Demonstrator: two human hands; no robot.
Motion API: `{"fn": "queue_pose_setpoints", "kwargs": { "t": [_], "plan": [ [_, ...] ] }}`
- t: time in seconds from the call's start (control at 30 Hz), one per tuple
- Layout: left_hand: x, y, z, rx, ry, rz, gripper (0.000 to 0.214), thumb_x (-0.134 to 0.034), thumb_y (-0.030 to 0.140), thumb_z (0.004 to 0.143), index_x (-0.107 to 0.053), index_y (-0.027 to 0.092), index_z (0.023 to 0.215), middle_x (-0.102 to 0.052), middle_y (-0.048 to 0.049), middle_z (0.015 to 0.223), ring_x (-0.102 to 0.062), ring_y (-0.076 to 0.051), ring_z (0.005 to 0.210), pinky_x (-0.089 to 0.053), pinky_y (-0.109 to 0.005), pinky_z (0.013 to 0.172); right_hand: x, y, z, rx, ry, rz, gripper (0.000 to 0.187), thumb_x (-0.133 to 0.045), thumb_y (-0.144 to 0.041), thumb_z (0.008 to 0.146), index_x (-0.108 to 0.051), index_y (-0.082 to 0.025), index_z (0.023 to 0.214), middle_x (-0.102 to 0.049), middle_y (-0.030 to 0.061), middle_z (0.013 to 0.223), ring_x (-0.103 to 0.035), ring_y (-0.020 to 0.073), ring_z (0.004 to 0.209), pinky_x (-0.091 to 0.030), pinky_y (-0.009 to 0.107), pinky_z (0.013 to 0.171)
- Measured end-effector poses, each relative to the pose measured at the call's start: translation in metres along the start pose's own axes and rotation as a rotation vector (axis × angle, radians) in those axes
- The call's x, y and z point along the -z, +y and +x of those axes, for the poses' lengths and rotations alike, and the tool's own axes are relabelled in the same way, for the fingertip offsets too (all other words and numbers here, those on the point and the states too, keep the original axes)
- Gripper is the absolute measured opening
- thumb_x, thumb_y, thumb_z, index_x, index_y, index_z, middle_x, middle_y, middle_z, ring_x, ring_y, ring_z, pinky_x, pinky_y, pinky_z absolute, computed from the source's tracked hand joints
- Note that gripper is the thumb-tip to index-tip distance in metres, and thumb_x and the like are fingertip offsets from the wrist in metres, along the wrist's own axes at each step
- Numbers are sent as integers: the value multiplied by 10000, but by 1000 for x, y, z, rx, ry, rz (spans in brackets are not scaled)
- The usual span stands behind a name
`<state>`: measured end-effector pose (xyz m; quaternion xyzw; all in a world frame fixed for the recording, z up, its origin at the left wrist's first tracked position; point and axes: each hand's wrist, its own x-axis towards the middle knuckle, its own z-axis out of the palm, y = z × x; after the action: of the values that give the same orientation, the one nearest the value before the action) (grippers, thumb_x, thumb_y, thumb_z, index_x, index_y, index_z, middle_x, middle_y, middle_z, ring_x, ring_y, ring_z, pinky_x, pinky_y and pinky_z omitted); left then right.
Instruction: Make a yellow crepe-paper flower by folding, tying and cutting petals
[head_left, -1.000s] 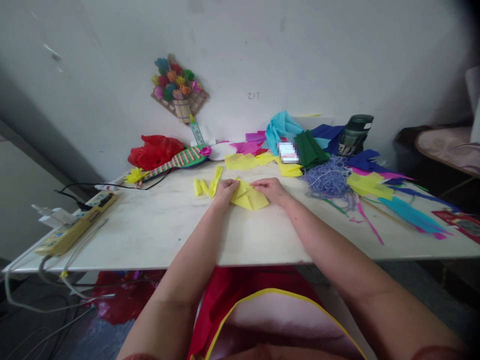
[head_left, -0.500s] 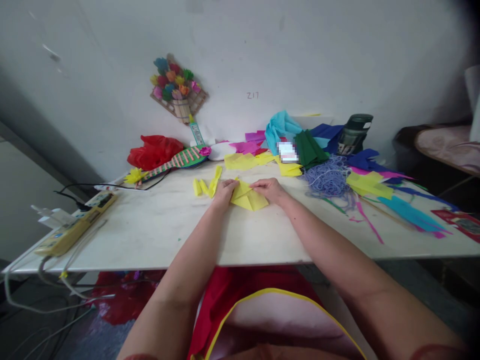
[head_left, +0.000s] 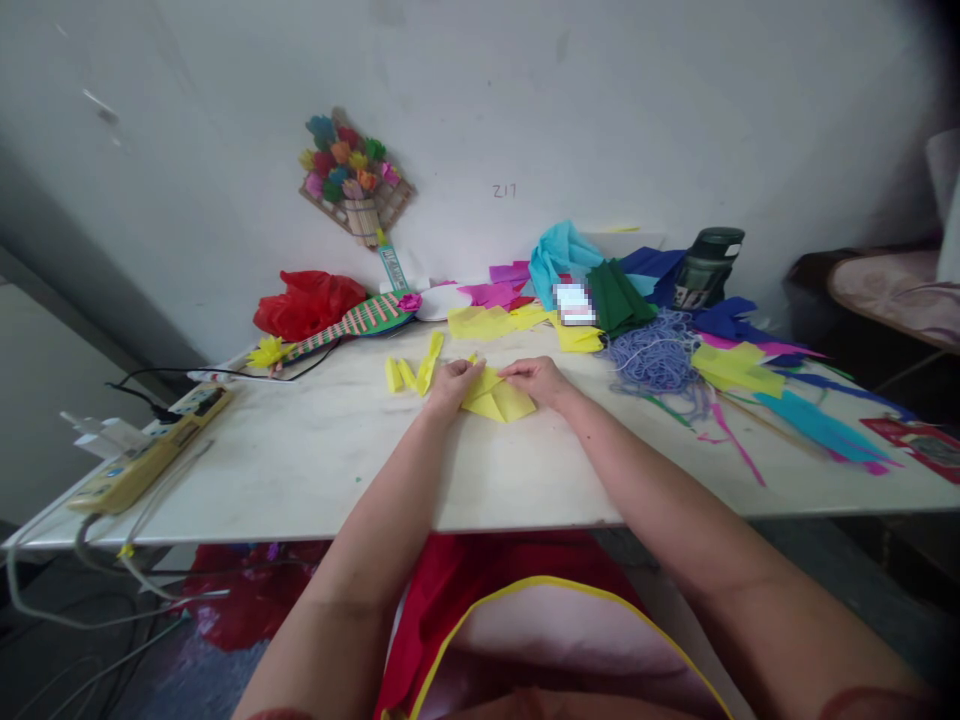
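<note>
A folded yellow paper sheet (head_left: 504, 402) lies on the white table (head_left: 315, 460), a little past its middle. My left hand (head_left: 453, 384) presses on the sheet's left edge with curled fingers. My right hand (head_left: 540, 380) pinches the sheet's upper right edge. Both hands hold the same sheet, close together. Three small yellow paper strips (head_left: 411, 372) lie just left of my left hand.
Coloured paper scraps (head_left: 600, 290), a purple yarn tangle (head_left: 654, 358) and a dark green bottle (head_left: 705, 268) crowd the back right. A red bag (head_left: 309, 302) and striped paper craft (head_left: 352, 322) sit back left. A power strip (head_left: 150, 450) with cables lies at the left edge.
Almost nothing differs: both hands stay on the yellow sheet, with only slight finger shifts along its top fold.
</note>
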<state>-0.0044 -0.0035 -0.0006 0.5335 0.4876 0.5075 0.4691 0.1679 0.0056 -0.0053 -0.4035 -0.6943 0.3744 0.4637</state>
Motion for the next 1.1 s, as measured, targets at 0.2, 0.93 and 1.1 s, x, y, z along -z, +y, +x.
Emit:
{"fn": "queue_pose_setpoints", "kwargs": {
  "t": [0.2,0.93,1.1],
  "plan": [
    [6,-10,9,-41,-6,115,367,-597,516,627,-494,165,598,-427,50,475,-383,-62,422,-227,-195,412,1,-5,-2,-13,-20,-2,199,-570,-213,618,-713,-178,752,-689,25,750,-598,155,697,-464,275,670],
    [2,0,0,-131,-86,126,340,-585,500,656,-529,165,664,-478,40,540,-414,-68,469,-300,-193,443,1,-2,-3,-170,-95,215,281,-607,-440,650,-573,-161,669,-528,-32,565,-449,90,508,-333,214,478],
    [1,2,-2,-108,-121,61,361,-600,512,644,-508,163,661,-490,41,540,-429,-65,463,-314,-183,438,1,3,-2,-175,-84,151,267,-606,-421,649,-560,-158,632,-484,-46,522,-413,81,488,-304,203,459]
  ]
}}
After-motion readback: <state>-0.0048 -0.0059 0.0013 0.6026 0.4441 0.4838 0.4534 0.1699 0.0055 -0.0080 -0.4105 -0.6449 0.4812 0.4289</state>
